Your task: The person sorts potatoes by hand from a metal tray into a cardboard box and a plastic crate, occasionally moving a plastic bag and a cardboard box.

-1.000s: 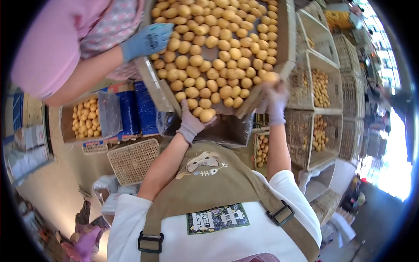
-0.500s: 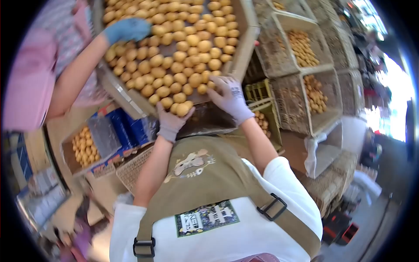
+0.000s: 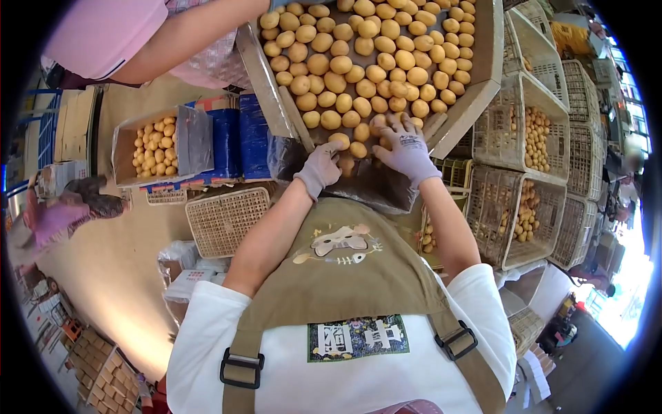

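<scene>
Round yellow potatoes lie across a sorting table with raised sides. At its narrow near end, my left hand, in a pale glove, has its fingers curled against a potato. My right hand, gloved alike, rests palm down with fingers spread over potatoes at the right of the opening. Another potato sits between the two hands, and one shows lower, beside my left fingers. Below them hangs a dark plastic liner.
A co-worker's arm reaches over the table from the left. At left stands a plastic-lined box of potatoes, with an upturned-looking crate nearer me. Stacked plastic crates with potatoes line the right.
The view has swung, so the table appears farther right. My left hand has gone from cupping several potatoes to curling at one; my right hand now lies flatter. The co-worker's gloved hand is mostly out of view.
</scene>
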### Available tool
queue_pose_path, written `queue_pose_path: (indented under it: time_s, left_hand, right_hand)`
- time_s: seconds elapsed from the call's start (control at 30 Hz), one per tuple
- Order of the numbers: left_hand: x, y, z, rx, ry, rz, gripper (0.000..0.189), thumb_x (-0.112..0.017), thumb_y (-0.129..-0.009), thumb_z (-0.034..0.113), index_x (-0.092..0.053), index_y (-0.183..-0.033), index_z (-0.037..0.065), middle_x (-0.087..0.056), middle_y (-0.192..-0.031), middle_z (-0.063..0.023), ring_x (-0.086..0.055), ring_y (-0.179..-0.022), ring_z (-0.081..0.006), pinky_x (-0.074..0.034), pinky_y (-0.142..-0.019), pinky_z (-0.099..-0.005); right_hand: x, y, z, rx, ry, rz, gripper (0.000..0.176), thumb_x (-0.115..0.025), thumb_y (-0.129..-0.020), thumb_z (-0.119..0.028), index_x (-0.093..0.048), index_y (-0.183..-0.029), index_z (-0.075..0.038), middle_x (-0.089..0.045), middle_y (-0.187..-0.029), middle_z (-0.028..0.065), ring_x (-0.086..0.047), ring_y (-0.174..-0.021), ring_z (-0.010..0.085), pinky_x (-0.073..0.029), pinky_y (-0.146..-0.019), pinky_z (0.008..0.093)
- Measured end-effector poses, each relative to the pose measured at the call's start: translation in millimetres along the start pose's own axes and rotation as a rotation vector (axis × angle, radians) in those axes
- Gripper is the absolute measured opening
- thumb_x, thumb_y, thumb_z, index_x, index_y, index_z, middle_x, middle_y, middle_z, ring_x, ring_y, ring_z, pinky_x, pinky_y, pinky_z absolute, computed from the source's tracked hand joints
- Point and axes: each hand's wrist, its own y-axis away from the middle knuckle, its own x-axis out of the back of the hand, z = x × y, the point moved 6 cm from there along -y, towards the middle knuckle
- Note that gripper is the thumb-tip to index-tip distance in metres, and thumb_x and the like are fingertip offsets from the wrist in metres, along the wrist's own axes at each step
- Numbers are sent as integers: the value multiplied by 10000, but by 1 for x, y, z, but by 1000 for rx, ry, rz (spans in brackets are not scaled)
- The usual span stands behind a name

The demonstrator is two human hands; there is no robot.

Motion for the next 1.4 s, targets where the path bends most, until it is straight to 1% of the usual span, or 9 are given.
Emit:
queue_pose_path:
  time_s: [0.27,0.53,0.77,0.9,1.0,1.07,1.2,1.27,1.4]
  left_hand:
    - [-45,36,28,52,533,-121,730,-513,-903,680,-416,-1460,218,-479,-1451,-41,-418,-1344,-310,-277,-1130,-638]
    - [-47,27,27,53,609,-146,767,-472,-899,723,-417,-1461,203,-460,-1468,-43,-396,-1353,-305,-289,-1130,-619]
    - [-41,29,26,112,488,-100,667,-454,-950,645,-433,-1438,191,-467,-1476,-63,-398,-1369,-300,-322,-1131,-564]
    - [9,-25,1,-190,-25,-185,502,-541,-976,448,-479,-1398,183,-468,-1476,-64,-407,-1363,-263,-322,-1148,-481]
    - [-39,26,20,74,241,-114,464,-620,-949,337,-511,-1372,180,-463,-1483,-54,-398,-1377,-240,-307,-1154,-470]
    - [-34,24,19,70,205,-73,478,-668,-919,311,-529,-1354,171,-461,-1486,-47,-386,-1391,-232,-305,-1149,-504]
    - [-45,37,28,37,347,-88,673,-611,-920,514,-401,-1464,177,-424,-1520,-47,-346,-1424,-249,-259,-1150,-610]
    - [-48,40,31,51,424,-120,748,-493,-912,637,-327,-1505,212,-361,-1558,-55,-298,-1451,-304,-208,-1126,-682]
    - [-53,33,33,85,543,-194,894,-325,-872,822,-215,-1557,259,-255,-1611,-101,-247,-1469,-414,-226,-1080,-744]
  right_hand:
    - [13,-10,23,-227,-239,198,432,-655,-828,-409,-679,-1194,-180,-574,-1355,133,-498,-1264,332,-290,-1112,555]
    - [-12,-3,5,-91,71,-266,666,-595,-853,-571,-461,-1474,-370,-196,-1635,197,-230,-1498,361,6,-1180,634]
    - [36,-23,24,-227,-176,272,450,-653,-865,-426,-694,-1196,-123,-596,-1345,156,-621,-1137,352,-481,-964,414]
    - [38,-31,34,-356,-535,-38,430,-630,-885,-434,-710,-1160,-113,-622,-1311,130,-631,-1118,337,-487,-947,414]
    - [19,-42,59,-132,9,264,475,-601,-871,-519,-717,-1167,-166,-632,-1304,124,-611,-1169,321,-477,-964,441]
    - [33,-54,66,-363,-298,-53,507,-588,-864,-547,-695,-1219,-202,-581,-1376,130,-550,-1248,322,-426,-1026,469]
    - [13,-64,50,-254,-199,108,588,-596,-867,-584,-633,-1330,-223,-397,-1537,219,-367,-1424,389,-292,-1159,469]
    - [-2,-50,21,-258,-76,-41,534,-580,-860,-629,-643,-1309,-344,-228,-1627,169,-127,-1467,534,-139,-1150,669]
    - [13,-51,42,-95,-317,-27,423,-639,-857,-437,-693,-1230,-245,-605,-1329,115,-538,-1250,354,-412,-1065,479]
